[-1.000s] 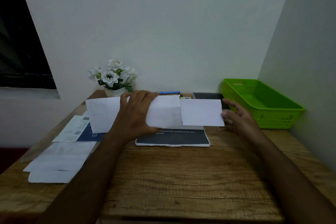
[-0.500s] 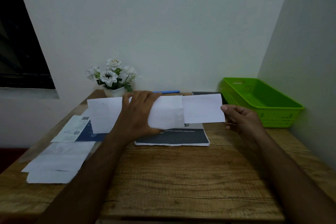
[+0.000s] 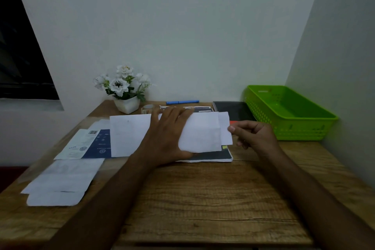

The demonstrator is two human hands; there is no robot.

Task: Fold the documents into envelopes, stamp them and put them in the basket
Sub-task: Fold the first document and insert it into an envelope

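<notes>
My left hand (image 3: 168,136) grips a white envelope (image 3: 129,134) held flat just above the desk, fingers curled over its middle. A folded white document (image 3: 225,128) sits inside it, with only a narrow strip sticking out at the right end. My right hand (image 3: 253,134), fingers curled, pinches that strip at its right edge. The green plastic basket (image 3: 263,115) stands at the back right of the desk, and nothing shows inside it.
Several white sheets (image 3: 60,184) lie at the left, a blue-and-white leaflet (image 3: 89,144) behind them. A dark printed sheet (image 3: 213,156) lies under the envelope. A flower pot (image 3: 126,105), tape roll (image 3: 148,108), blue pen (image 3: 182,102) and black notebook (image 3: 233,109) line the back.
My right hand moved left and pushed the folded document further into the envelope, leaving only a thin strip outside. My left hand kept its grip on the envelope.
</notes>
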